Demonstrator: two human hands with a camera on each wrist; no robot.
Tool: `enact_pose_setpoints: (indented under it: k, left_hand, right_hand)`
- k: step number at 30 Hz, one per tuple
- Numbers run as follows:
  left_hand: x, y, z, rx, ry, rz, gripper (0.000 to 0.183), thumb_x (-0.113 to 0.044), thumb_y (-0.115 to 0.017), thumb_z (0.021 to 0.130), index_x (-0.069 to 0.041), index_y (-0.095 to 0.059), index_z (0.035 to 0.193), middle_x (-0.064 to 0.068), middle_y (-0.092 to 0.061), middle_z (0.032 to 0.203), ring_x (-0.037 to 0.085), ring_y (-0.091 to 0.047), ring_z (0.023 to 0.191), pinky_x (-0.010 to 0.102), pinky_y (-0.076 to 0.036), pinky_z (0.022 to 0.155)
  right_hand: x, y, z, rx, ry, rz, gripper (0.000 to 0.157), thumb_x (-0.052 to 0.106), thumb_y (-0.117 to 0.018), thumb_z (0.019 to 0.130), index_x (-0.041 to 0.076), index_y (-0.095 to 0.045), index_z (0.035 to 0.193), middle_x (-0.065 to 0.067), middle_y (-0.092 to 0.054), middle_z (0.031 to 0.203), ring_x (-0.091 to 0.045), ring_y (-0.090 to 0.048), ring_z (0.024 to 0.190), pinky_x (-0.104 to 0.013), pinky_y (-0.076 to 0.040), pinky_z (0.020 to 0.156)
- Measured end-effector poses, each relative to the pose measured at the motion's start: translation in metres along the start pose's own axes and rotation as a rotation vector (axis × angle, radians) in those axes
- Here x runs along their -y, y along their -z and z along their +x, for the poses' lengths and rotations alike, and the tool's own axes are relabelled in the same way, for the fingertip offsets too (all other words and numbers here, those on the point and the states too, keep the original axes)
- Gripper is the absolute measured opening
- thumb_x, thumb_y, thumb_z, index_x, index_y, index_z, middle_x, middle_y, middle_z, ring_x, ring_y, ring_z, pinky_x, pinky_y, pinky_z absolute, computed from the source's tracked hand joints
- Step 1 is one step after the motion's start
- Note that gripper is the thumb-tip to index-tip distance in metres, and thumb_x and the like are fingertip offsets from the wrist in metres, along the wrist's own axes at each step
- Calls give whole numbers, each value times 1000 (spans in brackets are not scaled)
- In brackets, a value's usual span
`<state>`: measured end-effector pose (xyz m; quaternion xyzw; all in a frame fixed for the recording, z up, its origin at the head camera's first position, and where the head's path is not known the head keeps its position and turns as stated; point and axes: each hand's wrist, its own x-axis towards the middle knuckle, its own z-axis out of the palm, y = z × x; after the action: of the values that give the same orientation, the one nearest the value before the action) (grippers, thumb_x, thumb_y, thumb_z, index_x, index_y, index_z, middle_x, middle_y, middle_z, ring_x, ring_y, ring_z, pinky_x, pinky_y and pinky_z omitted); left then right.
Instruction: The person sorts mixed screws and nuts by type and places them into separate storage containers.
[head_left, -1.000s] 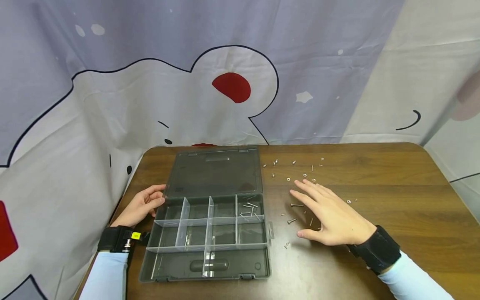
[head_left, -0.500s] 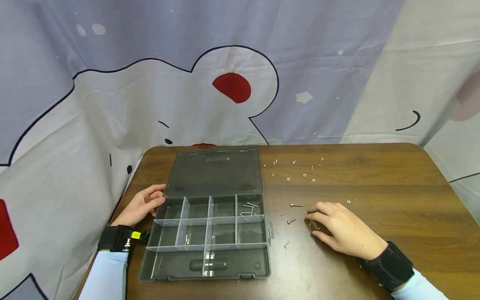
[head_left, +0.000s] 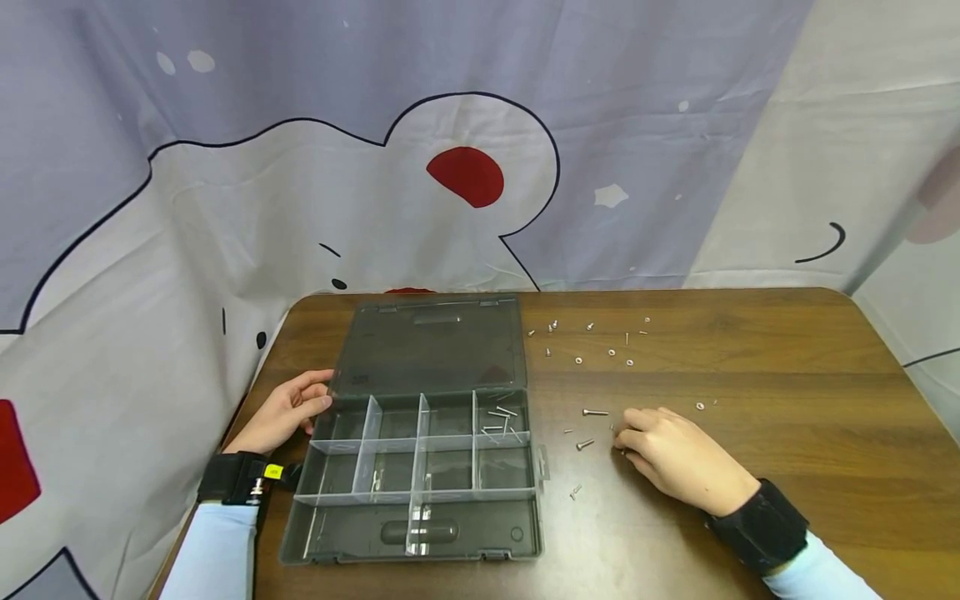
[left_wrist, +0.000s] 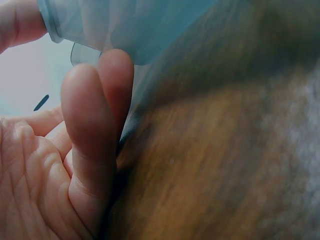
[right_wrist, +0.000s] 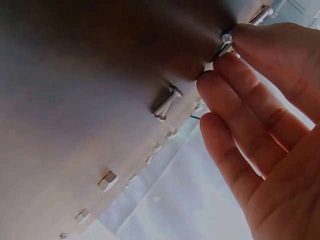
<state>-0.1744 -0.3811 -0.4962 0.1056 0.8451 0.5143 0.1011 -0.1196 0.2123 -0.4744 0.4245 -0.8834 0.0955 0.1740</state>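
Observation:
A grey translucent compartment box point(head_left: 420, 498) lies with its lid point(head_left: 431, 350) folded back. At its left side, my left hand point(head_left: 281, 410) holds the edge; in the left wrist view its thumb and fingers are around a corner of the clear plastic point(left_wrist: 145, 30). To the right, my right hand point(head_left: 678, 458) is low over the tabletop, thumb and fingertips together. The right wrist view shows a small metal screw point(right_wrist: 227, 39) pinched between them. Another screw point(right_wrist: 167, 103) lies close by. Several screws point(head_left: 504, 417) rest in the box's back right compartment.
Several loose screws lie between box and right hand, including a longer screw point(head_left: 596, 412) and a shorter screw point(head_left: 585, 445). Toward the back are nuts, one nut point(head_left: 629, 362) among them, and small screws. A lone nut point(head_left: 700, 406) lies right. A printed curtain point(head_left: 637, 167) hangs behind the table point(head_left: 795, 400).
My right hand has come down from above the scattered screws, drawn slightly right, and its spread fingers have closed on a screw. My left hand and the box have stayed put.

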Motion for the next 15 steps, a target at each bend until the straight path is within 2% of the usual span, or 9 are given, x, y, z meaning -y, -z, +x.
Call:
enact_pose_setpoints:
  k: [5, 11, 15]
  left_hand:
    - [0, 0, 0, 1, 1, 0, 56, -15, -60, 106, 8, -40, 153, -5, -65, 101, 8, -61, 71, 27, -57, 59]
    - [3, 0, 1, 6, 0, 4, 56, -16, -59, 106, 8, -39, 153, -6, -65, 101, 8, -61, 70, 27, -57, 60]
    - [3, 0, 1, 4, 5, -1, 56, -16, -60, 106, 8, -39, 153, -4, -65, 101, 8, -61, 71, 27, -57, 60]
  right_hand:
    - [1, -1, 8, 4, -7, -35, 28, 6, -88, 73, 18, -62, 72, 10, -49, 78, -12, -53, 67, -34, -49, 66]
    - [-2, -5, 15, 27, -25, -23, 33, 1, -77, 68, 21, -51, 64, 12, -46, 72, -9, -47, 63, -33, -46, 65]
    - [-3, -8, 20, 37, -23, -2, 36, 0, -72, 63, 22, -44, 62, 13, -39, 67, -6, -38, 60, -30, -43, 61]
